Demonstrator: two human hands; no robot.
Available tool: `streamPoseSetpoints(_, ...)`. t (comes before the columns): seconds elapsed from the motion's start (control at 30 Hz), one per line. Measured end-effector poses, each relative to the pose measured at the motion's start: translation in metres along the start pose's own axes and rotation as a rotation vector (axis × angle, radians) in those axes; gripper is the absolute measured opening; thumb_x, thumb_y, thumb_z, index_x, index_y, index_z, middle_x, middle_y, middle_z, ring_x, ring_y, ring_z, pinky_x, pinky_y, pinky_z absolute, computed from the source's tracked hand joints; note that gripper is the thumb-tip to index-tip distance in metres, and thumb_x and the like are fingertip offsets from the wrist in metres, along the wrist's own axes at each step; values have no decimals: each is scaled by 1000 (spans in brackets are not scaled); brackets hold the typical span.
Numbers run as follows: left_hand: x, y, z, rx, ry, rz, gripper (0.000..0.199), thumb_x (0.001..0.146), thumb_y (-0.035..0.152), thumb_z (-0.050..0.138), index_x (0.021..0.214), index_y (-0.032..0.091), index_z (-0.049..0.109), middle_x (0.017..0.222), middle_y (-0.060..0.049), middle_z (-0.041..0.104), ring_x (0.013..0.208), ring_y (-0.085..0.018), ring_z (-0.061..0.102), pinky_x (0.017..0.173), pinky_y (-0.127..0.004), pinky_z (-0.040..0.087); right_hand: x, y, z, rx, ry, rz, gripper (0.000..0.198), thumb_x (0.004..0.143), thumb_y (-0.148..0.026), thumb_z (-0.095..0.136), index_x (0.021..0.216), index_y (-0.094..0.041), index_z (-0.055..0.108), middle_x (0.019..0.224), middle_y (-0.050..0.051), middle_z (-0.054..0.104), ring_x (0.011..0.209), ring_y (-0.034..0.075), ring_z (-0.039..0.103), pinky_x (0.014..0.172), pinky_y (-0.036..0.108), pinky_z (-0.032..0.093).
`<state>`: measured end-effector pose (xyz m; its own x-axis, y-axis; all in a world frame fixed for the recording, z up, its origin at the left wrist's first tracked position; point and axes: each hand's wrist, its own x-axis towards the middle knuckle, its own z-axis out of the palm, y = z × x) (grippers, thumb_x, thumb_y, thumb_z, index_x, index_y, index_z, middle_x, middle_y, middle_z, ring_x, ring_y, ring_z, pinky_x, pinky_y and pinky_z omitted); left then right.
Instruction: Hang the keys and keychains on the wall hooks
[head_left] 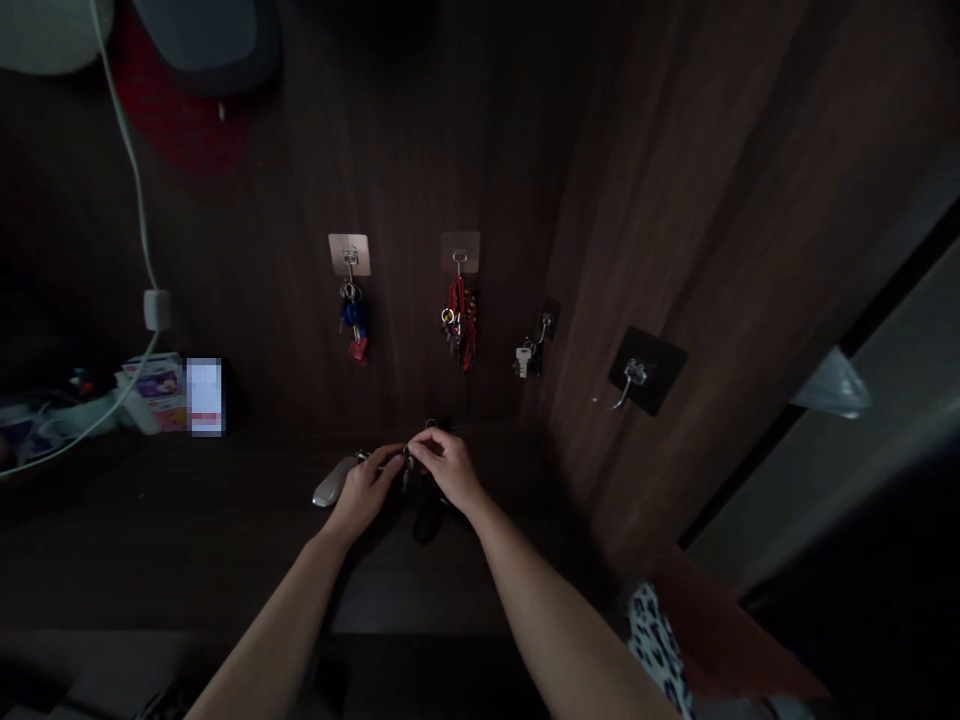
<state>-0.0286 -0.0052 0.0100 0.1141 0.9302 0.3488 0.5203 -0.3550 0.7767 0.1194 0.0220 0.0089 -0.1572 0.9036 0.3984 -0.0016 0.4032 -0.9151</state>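
Note:
Over the dark wooden shelf, my left hand (366, 487) and my right hand (448, 466) meet with fingertips pinched together. Between them is a small bunch of keys (407, 476), its ring partly hidden by my fingers. A smooth silver-grey oval object (334, 484) lies at the outer side of my left hand; it looks like a key fob, but its far end is covered. Below my right hand a black loop (427, 522) rests on the shelf. Dim light hides the finer details of the keys.
Keys with blue and red tags (355, 325) and a red-corded bunch (460, 325) hang from hooks on the back panel. More keys (524, 360) hang near the corner. A bare hook (634, 374) is on the right panel. Small boxes (154, 392) and a white cable (127, 145) are at left.

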Motion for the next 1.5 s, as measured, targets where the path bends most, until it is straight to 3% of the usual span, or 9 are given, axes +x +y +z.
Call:
streamPoseSetpoints(0.2, 1, 3, 3, -138, -59, 1, 35, 81, 42, 47, 105, 19, 61, 99, -4, 68, 90, -19, 61, 81, -30, 46, 2, -2, 3, 248, 111, 119, 27, 63, -46, 66, 69, -21, 60, 64, -2, 57, 60, 15, 54, 48, 26, 50)
streamPoseSetpoints(0.37, 3, -6, 7, -243, -71, -43, 40, 75, 40, 56, 107, 17, 59, 84, -5, 69, 78, -19, 63, 72, -30, 48, 2, -3, 4, 386, 153, 165, 27, 59, -43, 70, 69, -20, 60, 68, -2, 58, 65, 15, 56, 54, 29, 53)
streamPoseSetpoints(0.67, 5, -9, 6, -224, 2, -44, 27, 71, 40, 60, 84, 17, 66, 73, -1, 67, 70, -16, 60, 64, -24, 45, 3, 0, 1, 237, 191, 168, 24, 62, -41, 67, 71, -20, 62, 68, -1, 60, 64, 13, 55, 42, 18, 41)
streamPoseSetpoints(0.87, 5, -6, 3, -182, 73, -29, 22, 70, 35, 62, 85, 19, 67, 82, -1, 70, 78, -17, 62, 71, -25, 45, 4, 4, 3, 294, 134, 235, 26, 60, -42, 68, 74, -20, 64, 68, -1, 61, 61, 12, 55, 43, 19, 41)
streamPoseSetpoints(1.1, 6, -12, 3, -188, 145, -41, 25, 70, 40, 62, 83, 19, 67, 77, -2, 70, 74, -17, 63, 67, -25, 46, 5, 4, 3, 433, 54, 319, 26, 62, -39, 68, 79, -19, 67, 79, 3, 67, 68, 13, 60, 52, 21, 45)
streamPoseSetpoints(1.27, 6, -10, 2, -252, 135, -69, 28, 71, 42, 61, 84, 18, 67, 74, -2, 70, 70, -16, 63, 64, -24, 47, 3, 4, 4, 484, 6, 329, 26, 58, -31, 72, 83, -21, 68, 80, 2, 68, 72, 13, 61, 56, 21, 44)
streamPoseSetpoints(1.5, 5, -5, 4, -371, 76, -121, 33, 73, 44, 58, 89, 17, 67, 74, -2, 70, 64, -14, 63, 61, -24, 48, 4, 6, 3, 446, 111, 283, 28, 56, -28, 73, 82, -20, 67, 81, 2, 68, 73, 13, 60, 57, 22, 41)
